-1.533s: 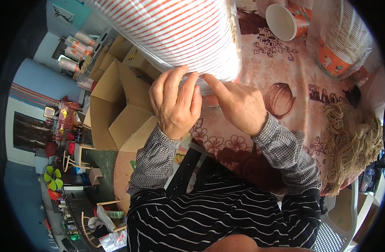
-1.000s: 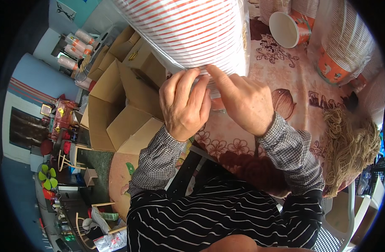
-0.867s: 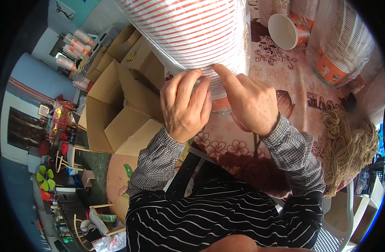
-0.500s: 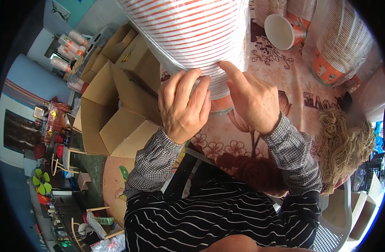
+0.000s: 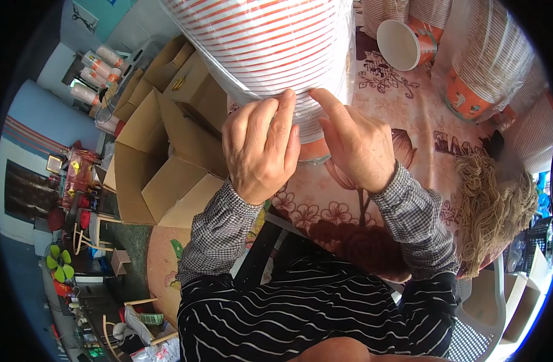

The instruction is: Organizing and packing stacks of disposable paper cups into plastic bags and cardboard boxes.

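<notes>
- Cups first: a tall nested stack of white paper cups with red-orange rings, sleeved in clear plastic film [image 5: 270, 42], lies across the flower-printed pink tablecloth [image 5: 403, 114] and fills the far middle of the view, its near end just in front of the person.
- Open brown cardboard boxes [image 5: 168, 151] sit on the floor to the left of the table.
- More sleeved stacks of the same ringed cups [image 5: 499, 60] stand at the far right, with a single loose orange-and-white paper cup [image 5: 406, 43] lying on its side beside them.
- A bundle of tan fibre twine [image 5: 493, 205] is heaped at the right edge of the table.
- The left hand [image 5: 258, 145] is curled, its fingers laid against the near end of the stack and seemingly pinching the film there.
- The right hand [image 5: 355, 142] is half open, forefinger stretched out onto the same end; whether it grips film is hard to tell.
- Judging by this, the sleeve's end is being gathered; the next move calls for a firm pinch by both hands while the stack stays put.
</notes>
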`<act>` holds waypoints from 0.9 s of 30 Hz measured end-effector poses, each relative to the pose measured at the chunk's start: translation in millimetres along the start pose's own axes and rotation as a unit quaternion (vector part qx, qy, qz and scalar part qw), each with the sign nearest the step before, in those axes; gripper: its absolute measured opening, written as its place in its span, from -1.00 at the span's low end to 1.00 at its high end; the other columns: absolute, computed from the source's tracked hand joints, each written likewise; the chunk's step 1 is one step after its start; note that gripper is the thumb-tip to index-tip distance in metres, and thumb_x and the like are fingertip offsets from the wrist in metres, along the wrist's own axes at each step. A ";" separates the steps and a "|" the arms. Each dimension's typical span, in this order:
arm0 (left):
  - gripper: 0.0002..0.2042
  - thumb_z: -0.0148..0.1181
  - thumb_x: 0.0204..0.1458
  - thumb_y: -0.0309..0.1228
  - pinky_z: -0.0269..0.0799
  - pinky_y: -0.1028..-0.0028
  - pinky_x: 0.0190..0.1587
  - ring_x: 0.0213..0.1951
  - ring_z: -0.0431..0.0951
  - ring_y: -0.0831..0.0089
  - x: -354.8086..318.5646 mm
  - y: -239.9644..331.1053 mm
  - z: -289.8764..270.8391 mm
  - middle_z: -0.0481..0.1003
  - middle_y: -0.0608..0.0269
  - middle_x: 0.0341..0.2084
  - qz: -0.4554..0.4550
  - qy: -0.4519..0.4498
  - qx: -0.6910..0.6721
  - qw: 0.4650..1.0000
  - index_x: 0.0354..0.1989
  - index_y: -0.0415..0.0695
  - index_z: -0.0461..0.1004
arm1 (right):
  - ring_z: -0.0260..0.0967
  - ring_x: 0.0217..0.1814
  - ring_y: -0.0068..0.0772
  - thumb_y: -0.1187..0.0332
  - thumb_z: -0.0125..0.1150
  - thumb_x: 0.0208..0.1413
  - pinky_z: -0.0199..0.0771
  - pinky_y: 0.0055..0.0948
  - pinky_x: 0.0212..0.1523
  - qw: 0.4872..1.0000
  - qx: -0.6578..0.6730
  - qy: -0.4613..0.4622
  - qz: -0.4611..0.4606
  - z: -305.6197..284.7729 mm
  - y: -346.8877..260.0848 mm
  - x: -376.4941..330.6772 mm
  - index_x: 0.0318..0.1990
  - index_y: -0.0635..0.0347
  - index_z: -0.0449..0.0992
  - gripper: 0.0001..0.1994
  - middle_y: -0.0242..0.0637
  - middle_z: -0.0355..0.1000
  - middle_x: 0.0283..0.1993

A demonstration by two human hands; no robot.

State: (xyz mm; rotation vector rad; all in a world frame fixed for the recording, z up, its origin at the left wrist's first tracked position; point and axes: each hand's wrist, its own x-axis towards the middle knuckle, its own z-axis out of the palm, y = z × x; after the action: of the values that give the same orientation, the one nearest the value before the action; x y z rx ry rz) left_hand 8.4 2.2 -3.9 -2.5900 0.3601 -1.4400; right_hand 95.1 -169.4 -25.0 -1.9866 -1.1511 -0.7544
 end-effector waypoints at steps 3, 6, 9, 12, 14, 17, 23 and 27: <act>-0.54 0.28 0.01 -0.40 0.33 0.22 0.07 0.01 0.42 0.28 4.8 -1.1 -6.3 0.46 0.26 -0.05 0.013 -0.004 0.026 1.000 0.16 -0.17 0.51 | 0.52 -0.46 -0.37 0.20 0.53 -0.29 0.53 -0.40 -0.50 1.000 0.007 0.000 -0.005 -0.5 -0.2 1.3 0.33 -0.01 0.29 -0.11 -0.39 0.44 -0.46; -0.58 0.29 0.01 -0.42 0.33 0.20 0.07 -0.03 0.44 0.29 11.5 -4.0 -6.5 0.48 0.27 -0.10 0.023 -0.002 0.022 0.999 0.10 -0.17 0.53 | 0.51 -0.45 -0.37 0.23 0.55 -0.32 0.52 -0.40 -0.51 1.000 0.006 -0.003 -0.008 -0.5 1.2 1.3 0.33 0.00 0.28 -0.09 -0.39 0.44 -0.46; -0.60 0.28 0.01 -0.43 0.33 0.20 0.07 -0.04 0.45 0.29 16.7 -7.9 -7.4 0.48 0.27 -0.14 0.033 0.001 0.027 0.999 0.07 -0.16 0.53 | 0.51 -0.45 -0.38 0.24 0.56 -0.33 0.52 -0.40 -0.51 1.000 0.002 -0.007 -0.009 -1.0 0.4 2.2 0.33 0.00 0.27 -0.08 -0.39 0.43 -0.47; -0.65 0.27 0.01 -0.45 0.33 0.20 0.06 -0.06 0.46 0.29 22.5 -8.5 -10.5 0.46 0.27 -0.18 0.033 0.004 0.024 0.999 0.02 -0.16 0.53 | 0.51 -0.44 -0.38 0.24 0.56 -0.33 0.51 -0.40 -0.51 1.000 0.002 -0.007 -0.015 -3.3 -0.5 3.3 0.32 0.00 0.26 -0.08 -0.39 0.43 -0.47; -0.66 0.27 0.01 -0.45 0.33 0.20 0.06 -0.06 0.46 0.29 24.7 -8.4 -11.0 0.46 0.27 -0.19 0.032 0.002 0.022 0.999 0.01 -0.16 0.53 | 0.51 -0.43 -0.38 0.24 0.56 -0.34 0.51 -0.40 -0.51 1.000 0.002 -0.008 -0.017 -4.4 -1.6 4.4 0.32 0.00 0.25 -0.08 -0.39 0.42 -0.47; -0.69 0.27 0.01 -0.46 0.33 0.20 0.06 -0.08 0.46 0.28 24.5 -5.9 -9.6 0.45 0.26 -0.19 0.029 0.010 0.020 0.999 -0.03 -0.16 0.54 | 0.53 -0.48 -0.19 0.47 0.19 0.16 0.55 -0.30 -0.47 1.000 0.022 -0.004 0.002 -6.2 -3.6 5.0 0.26 0.01 0.36 -0.52 -0.24 0.53 -0.41; -0.69 0.26 0.02 -0.46 0.31 0.20 0.09 0.05 0.43 0.24 23.9 -4.5 -11.5 0.47 0.25 -0.03 0.033 0.028 0.036 0.998 -0.03 -0.14 0.56 | 0.54 -0.46 -0.20 0.46 0.19 0.17 0.55 -0.30 -0.45 1.000 0.023 -0.003 -0.002 -5.7 -2.1 3.5 0.25 0.02 0.36 -0.53 -0.25 0.53 -0.40; -0.68 0.26 0.02 -0.44 0.30 0.19 0.12 0.12 0.41 0.21 22.6 -5.2 -13.1 0.46 0.23 0.08 0.029 0.010 0.038 0.999 -0.01 -0.14 0.56 | 0.54 -0.44 -0.28 0.35 0.37 -0.09 0.54 -0.34 -0.48 1.000 0.011 -0.004 -0.011 -4.7 -1.9 3.9 0.28 0.02 0.31 -0.32 -0.31 0.49 -0.43</act>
State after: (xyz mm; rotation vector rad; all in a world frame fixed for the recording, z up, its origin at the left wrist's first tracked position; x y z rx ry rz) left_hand 9.5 0.6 22.7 -2.4854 0.3729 -1.4319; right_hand 94.5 -170.6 -18.7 -1.9633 -1.1830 -0.7410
